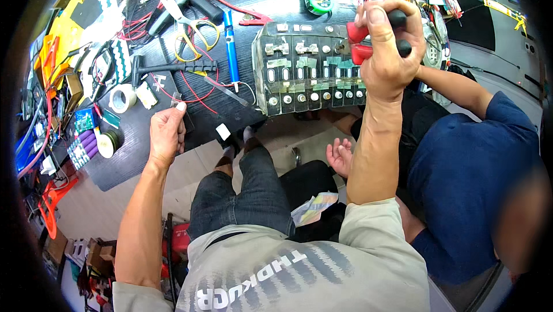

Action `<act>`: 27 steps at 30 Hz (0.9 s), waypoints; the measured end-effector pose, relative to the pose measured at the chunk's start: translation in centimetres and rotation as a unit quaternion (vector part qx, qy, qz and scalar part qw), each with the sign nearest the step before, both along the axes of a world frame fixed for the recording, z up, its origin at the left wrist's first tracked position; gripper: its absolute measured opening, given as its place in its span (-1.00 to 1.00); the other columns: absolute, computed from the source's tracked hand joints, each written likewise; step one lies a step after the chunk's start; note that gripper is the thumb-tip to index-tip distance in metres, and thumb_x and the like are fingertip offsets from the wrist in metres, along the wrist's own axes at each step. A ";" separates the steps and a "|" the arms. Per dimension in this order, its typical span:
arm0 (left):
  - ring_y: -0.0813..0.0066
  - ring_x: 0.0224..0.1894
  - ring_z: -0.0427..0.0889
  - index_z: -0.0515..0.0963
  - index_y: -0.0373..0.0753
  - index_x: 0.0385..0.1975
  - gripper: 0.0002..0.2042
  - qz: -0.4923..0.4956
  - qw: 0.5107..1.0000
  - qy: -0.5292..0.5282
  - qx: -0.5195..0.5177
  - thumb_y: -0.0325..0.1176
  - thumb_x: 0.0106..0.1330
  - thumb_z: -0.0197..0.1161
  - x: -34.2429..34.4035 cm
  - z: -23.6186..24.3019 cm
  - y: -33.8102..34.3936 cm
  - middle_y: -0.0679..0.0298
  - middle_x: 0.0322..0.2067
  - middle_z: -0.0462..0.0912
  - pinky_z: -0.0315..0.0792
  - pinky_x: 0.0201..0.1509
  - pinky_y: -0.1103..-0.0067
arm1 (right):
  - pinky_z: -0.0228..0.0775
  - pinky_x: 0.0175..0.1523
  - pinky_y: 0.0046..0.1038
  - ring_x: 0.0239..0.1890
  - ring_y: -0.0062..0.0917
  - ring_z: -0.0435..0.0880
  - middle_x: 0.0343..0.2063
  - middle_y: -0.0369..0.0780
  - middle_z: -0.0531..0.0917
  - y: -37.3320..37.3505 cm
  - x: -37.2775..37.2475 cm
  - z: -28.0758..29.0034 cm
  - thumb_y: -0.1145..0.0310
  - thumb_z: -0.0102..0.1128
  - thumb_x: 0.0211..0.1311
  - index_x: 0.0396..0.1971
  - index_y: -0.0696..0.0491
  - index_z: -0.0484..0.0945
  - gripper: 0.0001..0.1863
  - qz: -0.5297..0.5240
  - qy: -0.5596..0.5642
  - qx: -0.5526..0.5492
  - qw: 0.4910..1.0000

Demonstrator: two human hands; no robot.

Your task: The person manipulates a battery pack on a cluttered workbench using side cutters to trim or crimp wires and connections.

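Observation:
My right hand (390,53) is raised over the right part of a battery pack (262,76), wrapped round a pair of pliers (362,54) with red and black handles. The pliers' metal jaws point left, over the pack's upper side. Rows of round terminals, metal tabs and greenish tape cover the dark pack. Near the table's front edge, my left hand (167,130) is closed, thumb against the fingers. Whatever it pinches is too small to make out. Beside it lie a thin red wire and a clear strip (226,91).
A hammer (173,67), yellow-handled scissors (196,38), a blue pen-shaped tool (231,47) and a tape roll (122,98) lie left of the pack. Beyond it is a green tape measure (318,2). A person in a dark blue shirt (466,179) sits close at right, one hand (340,156) below the table edge.

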State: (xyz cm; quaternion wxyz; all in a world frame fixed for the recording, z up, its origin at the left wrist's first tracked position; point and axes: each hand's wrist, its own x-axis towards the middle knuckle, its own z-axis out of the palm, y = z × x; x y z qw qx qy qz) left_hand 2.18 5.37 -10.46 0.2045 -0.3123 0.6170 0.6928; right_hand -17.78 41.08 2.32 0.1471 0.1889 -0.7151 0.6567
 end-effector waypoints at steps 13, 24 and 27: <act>0.61 -0.86 0.18 0.35 -0.12 -0.65 -0.44 -0.013 1.000 0.002 -0.019 0.03 0.64 0.23 0.0 -0.1 -0.2 0.39 -0.79 0.30 0.16 -0.82 0.58 | 0.55 0.06 -0.25 -0.09 -0.32 0.71 -0.19 -0.15 0.72 10.5 2.1 -3.8 0.21 0.23 0.60 0.06 0.09 0.61 -0.72 0.071 -0.038 -0.357 0.931; 0.64 -0.84 0.22 0.39 -0.15 -0.65 -0.44 0.003 1.000 -0.002 -0.009 0.02 0.62 0.27 0.1 -0.1 -0.1 0.39 -0.78 0.33 0.17 -0.82 0.59 | 0.54 0.09 -0.13 -0.19 -0.31 0.63 -0.32 -0.20 0.65 7.3 2.7 -1.8 0.08 0.19 0.62 -0.08 -0.02 0.62 -0.73 -0.113 -0.098 -0.390 0.909; 0.64 -0.84 0.24 0.40 -0.15 -0.64 -0.45 0.002 1.000 0.005 -0.005 0.03 0.62 0.28 0.1 -0.1 0.0 0.40 -0.77 0.34 0.17 -0.82 0.59 | 0.55 0.18 -0.07 -0.06 -0.32 0.62 -0.24 -0.17 0.66 7.2 1.5 0.3 0.16 0.14 0.66 0.01 0.03 0.62 -0.75 -0.050 -0.149 -0.324 0.933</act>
